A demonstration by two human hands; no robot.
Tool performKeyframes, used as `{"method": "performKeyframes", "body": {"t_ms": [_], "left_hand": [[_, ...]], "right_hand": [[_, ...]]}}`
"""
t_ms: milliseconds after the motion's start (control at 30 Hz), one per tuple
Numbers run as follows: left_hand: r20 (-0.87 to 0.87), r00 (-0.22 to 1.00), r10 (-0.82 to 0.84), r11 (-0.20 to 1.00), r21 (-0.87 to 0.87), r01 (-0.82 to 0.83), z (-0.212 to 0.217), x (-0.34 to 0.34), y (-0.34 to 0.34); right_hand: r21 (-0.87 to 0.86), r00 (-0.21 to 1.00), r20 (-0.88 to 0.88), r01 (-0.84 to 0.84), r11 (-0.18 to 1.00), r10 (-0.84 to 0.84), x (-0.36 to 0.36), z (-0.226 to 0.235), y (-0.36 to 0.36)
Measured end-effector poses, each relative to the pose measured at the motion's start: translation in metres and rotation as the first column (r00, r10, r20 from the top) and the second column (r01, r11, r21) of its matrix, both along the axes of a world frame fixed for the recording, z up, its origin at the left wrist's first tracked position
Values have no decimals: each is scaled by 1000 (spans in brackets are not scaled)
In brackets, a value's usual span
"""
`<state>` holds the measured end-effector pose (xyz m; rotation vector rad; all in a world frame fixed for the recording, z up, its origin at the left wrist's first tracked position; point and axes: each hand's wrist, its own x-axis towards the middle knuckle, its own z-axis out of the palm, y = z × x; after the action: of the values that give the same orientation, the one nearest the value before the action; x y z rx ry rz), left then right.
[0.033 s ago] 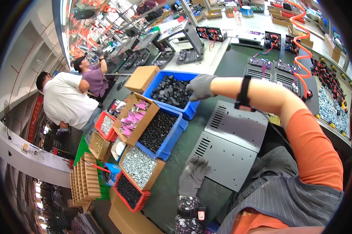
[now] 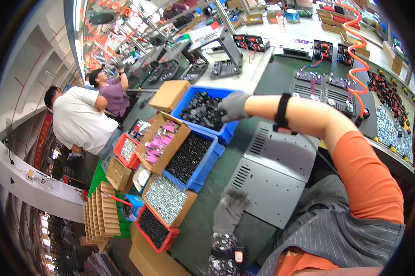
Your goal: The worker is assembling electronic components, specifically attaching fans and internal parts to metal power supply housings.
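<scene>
Head view shows a dark green counter (image 2: pixel 203 216) in a busy workshop, with long benches of parts and equipment running into the distance. Two other people (image 2: pixel 85 117) work at the far left. An orange coiled hose (image 2: pixel 354 55) hangs at the upper right.

Along the counter's left stands a row of bins: a blue bin (image 2: pixel 223 131) filled with chunky black parts (image 2: pixel 200 110), a second blue bin (image 2: pixel 203 170) of finer black pieces, a cardboard box of silvery screws (image 2: pixel 166 198) and a small red tray (image 2: pixel 154 227) of dark bits. A grey metal panel (image 2: pixel 274 177) with vent slots lies flat in front of the person.

The right hand (image 2: pixel 234 106), in a grey glove, reaches across the panel and rests over the black parts at the near edge of the blue bin; its fingers curl down, but I cannot tell whether they grip a part. The left hand (image 2: pixel 229 209), also gloved, lies spread and released on the panel's lower left corner, well apart from that bin.
</scene>
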<state>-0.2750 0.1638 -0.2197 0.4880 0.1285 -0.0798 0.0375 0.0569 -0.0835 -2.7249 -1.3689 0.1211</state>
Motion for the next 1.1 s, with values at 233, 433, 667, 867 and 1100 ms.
{"method": "performKeyframes", "body": {"t_ms": [233,433,667,867,1100], "left_hand": [[-14,999,-51,997,52,51,-2,1,8],[33,997,-72,997,-37,73,-12,4,17],[0,999,-51,998,-32,51,-17,1,22],[47,997,-54,998,-42,56,-20,0,23],[75,994,-84,995,-46,87,-4,5,14]], "right_hand": [[-41,959,-236,-170,985,156,25,-43,89],[-68,982,-165,-109,992,96,20,-40,96],[-236,939,-315,65,970,-139,31,-42,99],[-86,981,-164,88,992,-101,21,-52,101],[-111,962,-259,63,992,-90,22,-39,91]]}}
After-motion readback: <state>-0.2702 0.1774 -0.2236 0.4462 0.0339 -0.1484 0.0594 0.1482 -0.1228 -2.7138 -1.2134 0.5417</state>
